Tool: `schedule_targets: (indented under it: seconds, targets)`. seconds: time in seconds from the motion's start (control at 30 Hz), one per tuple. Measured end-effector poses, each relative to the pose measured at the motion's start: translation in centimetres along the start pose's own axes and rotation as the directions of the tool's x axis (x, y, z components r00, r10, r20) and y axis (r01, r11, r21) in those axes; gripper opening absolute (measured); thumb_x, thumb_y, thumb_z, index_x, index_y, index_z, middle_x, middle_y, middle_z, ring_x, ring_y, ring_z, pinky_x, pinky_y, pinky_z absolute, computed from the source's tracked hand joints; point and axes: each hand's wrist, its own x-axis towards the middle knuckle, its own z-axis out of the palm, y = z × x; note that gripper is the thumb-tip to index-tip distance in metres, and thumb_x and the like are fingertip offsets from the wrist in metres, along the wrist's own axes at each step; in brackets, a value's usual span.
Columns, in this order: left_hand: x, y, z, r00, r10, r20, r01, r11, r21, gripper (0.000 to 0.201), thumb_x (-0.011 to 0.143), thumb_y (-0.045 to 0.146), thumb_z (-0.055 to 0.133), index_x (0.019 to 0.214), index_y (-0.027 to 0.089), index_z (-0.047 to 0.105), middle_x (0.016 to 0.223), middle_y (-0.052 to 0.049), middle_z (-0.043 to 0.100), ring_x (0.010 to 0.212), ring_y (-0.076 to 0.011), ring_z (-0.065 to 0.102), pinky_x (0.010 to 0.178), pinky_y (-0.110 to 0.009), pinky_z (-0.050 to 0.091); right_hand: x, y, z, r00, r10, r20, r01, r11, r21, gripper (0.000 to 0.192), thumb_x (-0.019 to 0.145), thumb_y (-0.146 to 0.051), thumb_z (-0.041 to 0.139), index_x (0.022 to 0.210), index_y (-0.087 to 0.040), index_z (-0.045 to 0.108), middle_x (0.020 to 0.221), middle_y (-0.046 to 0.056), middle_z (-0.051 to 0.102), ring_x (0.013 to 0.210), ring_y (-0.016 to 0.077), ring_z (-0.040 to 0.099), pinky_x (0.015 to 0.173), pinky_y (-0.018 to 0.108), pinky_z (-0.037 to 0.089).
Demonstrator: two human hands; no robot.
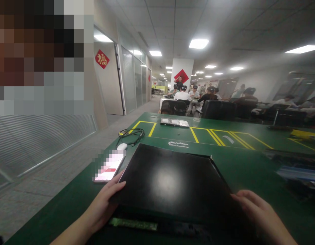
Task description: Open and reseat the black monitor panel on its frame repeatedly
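A large flat black panel (pixel 170 180), glossy on top, lies in front of me on the green table (pixel 239 160). My left hand (pixel 106 199) grips its left edge with the fingers curled over the top. My right hand (pixel 259 209) holds its right near edge. A green strip (pixel 133 224) shows under the panel's near edge.
A phone (pixel 108 168) with a lit screen lies left of the panel, a white mouse (pixel 122 146) and a black cable (pixel 130 133) behind it. A tray of parts (pixel 174 122) sits inside yellow floor-tape marks. Several people sit at tables further back.
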Motion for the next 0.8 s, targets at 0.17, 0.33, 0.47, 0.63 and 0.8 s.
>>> schedule_targets:
  seconds: [0.17,0.33,0.47,0.63,0.8]
  targets:
    - [-0.21,0.11,0.08,1.0,0.002,-0.015,-0.001,1.0,0.027,0.072,0.076,0.022,0.076,0.145,0.022,0.054,0.117,-0.009,0.078,0.099,-0.0294,0.075,0.075,-0.032,0.056,-0.1,-0.3,0.05,0.999,-0.003,0.048,0.007,0.996,-0.088,0.038,0.059,-0.059,0.064,0.074,-0.024,0.066,0.067,0.005,0.069,0.06,0.0221,0.063,0.051,0.031,0.047]
    - [-0.3,0.26,0.53,0.999,-0.005,-0.051,0.006,1.0,0.018,0.072,0.076,0.019,0.074,0.145,0.021,0.054,0.119,-0.009,0.078,0.1,-0.03,0.074,0.076,-0.033,0.057,-0.11,-0.42,-0.05,0.998,-0.004,0.069,0.013,0.992,-0.128,0.039,0.061,-0.06,0.063,0.078,-0.025,0.066,0.078,0.007,0.075,0.071,0.0266,0.07,0.057,0.032,0.05]
    - [-0.31,0.25,0.72,0.998,0.003,-0.064,-0.001,1.0,0.028,0.073,0.075,0.018,0.074,0.144,0.022,0.054,0.119,-0.009,0.078,0.102,-0.0305,0.074,0.076,-0.034,0.057,0.0,-0.02,-0.11,0.997,-0.024,0.077,0.036,0.986,-0.163,0.038,0.066,-0.059,0.061,0.082,-0.025,0.065,0.082,0.007,0.075,0.074,0.0259,0.07,0.058,0.031,0.05]
    - [-0.18,0.23,0.59,0.987,-0.007,-0.16,0.022,0.996,0.089,0.068,0.073,0.019,0.077,0.139,0.025,0.061,0.11,-0.007,0.08,0.087,-0.0281,0.077,0.065,-0.031,0.058,-0.03,0.37,0.02,0.996,-0.066,0.059,0.076,0.978,-0.196,0.035,0.071,-0.057,0.06,0.083,-0.024,0.065,0.08,0.005,0.075,0.073,0.0237,0.069,0.059,0.03,0.049]
    - [-0.2,0.37,0.69,0.987,-0.017,-0.157,0.029,0.996,0.08,0.069,0.068,0.02,0.079,0.135,0.024,0.064,0.112,-0.008,0.08,0.09,-0.0301,0.076,0.066,-0.032,0.058,-0.45,-0.11,0.2,0.994,-0.111,0.019,0.112,0.964,-0.239,0.032,0.069,-0.053,0.06,0.081,-0.025,0.067,0.078,0.004,0.075,0.071,0.0231,0.069,0.059,0.03,0.049]
